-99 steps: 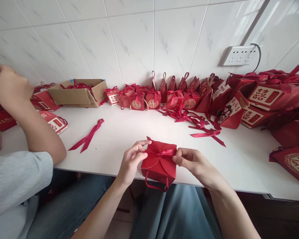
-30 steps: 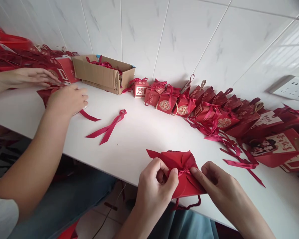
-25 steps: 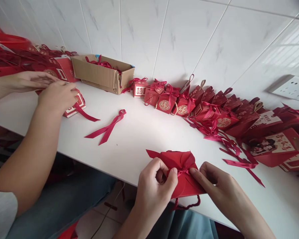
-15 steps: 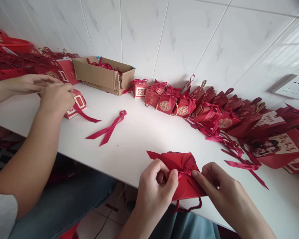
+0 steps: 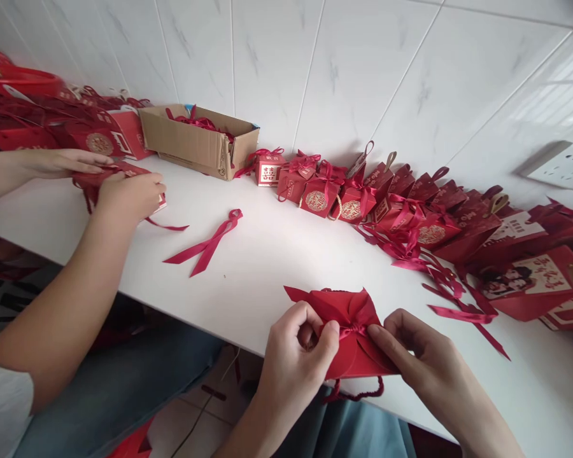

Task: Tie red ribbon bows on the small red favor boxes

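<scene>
A red box [image 5: 363, 359] with curved top flaps [image 5: 342, 363] sits at five o'clock on the bench's [image 5: 277, 254] near edge, crimson ribbon [image 5: 354, 329] knotted on top, one tail [image 5: 297, 294] toward ten o'clock, twisted cord handle [image 5: 356, 398] at six.

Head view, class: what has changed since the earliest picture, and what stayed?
The left hand and right hand have moved inward on the red box, pinching its ribbon beside the knot. A co-worker's raised hand has come down to another box. The camera has turned left. The crossed ribbon and cardboard box stayed put.
</scene>
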A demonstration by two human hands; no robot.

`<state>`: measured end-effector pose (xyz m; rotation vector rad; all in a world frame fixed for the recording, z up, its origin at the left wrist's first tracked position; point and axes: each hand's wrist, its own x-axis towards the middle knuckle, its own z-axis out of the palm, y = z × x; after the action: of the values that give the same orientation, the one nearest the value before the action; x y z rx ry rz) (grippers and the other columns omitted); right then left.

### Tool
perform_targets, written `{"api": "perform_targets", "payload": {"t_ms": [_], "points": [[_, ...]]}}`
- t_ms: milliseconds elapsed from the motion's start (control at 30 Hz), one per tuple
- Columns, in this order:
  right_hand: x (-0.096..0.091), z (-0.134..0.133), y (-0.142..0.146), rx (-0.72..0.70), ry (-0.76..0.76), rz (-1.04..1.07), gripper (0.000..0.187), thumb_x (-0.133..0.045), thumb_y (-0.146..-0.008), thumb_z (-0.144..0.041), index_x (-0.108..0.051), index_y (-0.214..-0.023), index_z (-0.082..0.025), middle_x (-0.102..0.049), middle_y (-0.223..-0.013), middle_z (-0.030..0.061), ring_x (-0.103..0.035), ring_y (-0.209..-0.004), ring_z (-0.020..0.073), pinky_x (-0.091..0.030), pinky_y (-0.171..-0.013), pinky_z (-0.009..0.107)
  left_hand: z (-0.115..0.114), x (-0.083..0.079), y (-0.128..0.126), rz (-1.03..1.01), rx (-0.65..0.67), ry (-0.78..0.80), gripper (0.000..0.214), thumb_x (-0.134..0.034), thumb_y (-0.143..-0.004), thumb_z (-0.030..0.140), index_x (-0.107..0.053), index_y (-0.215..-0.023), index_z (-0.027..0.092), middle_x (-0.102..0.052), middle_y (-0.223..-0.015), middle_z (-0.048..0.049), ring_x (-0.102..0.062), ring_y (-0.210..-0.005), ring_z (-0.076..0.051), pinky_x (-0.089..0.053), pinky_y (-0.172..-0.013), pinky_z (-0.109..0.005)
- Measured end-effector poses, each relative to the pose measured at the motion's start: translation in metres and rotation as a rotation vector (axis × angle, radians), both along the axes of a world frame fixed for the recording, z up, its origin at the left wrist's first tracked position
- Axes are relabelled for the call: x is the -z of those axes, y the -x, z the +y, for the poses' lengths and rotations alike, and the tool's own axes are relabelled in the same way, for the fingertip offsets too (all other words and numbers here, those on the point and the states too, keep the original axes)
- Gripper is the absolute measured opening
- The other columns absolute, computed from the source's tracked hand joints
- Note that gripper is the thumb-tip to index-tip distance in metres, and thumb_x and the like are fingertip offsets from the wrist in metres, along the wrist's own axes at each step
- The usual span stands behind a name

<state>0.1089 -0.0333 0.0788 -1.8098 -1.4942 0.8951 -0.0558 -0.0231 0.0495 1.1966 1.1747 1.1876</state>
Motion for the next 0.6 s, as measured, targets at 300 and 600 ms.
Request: {"api": "perform_targets", "payload": {"t_ms": [300, 600], "points": [[0.008, -0.002, -0.027, -0.029, 0.074, 0.474, 0.045, -0.067, -0.075, -0.057, -0.047, -0.062, -0.018, -0.044, -0.051, -0.0044, -0.038, -0.042, 0.0072, -0.033, -0.039, 0.019, 0.006, 0.006, -0.018, -0.085, 0.069, 0.069, 0.034, -0.055, -0.079, 0.032, -0.033, -0.057, 0.019, -0.026, -0.056, 0.0060, -0.026, -0.050, -0.008, -0.025, -0.047, -0.020], [0.027, -0.007, -0.047, 0.019, 0.030, 0.851, 0.044, -0.073, -0.074, -0.048, -0.045, -0.060, -0.017, -0.040, -0.049, -0.0066, -0.032, -0.040, 0.0036, -0.026, -0.033, 0.014, 0.009, 0.011, -0.036, -0.148, 0.144, 0.087, 0.037, -0.058, -0.080, 0.036, -0.035, -0.058, 0.018, -0.027, -0.056, 0.0057, -0.025, -0.054, -0.008, -0.022, -0.052, -0.022]]}}
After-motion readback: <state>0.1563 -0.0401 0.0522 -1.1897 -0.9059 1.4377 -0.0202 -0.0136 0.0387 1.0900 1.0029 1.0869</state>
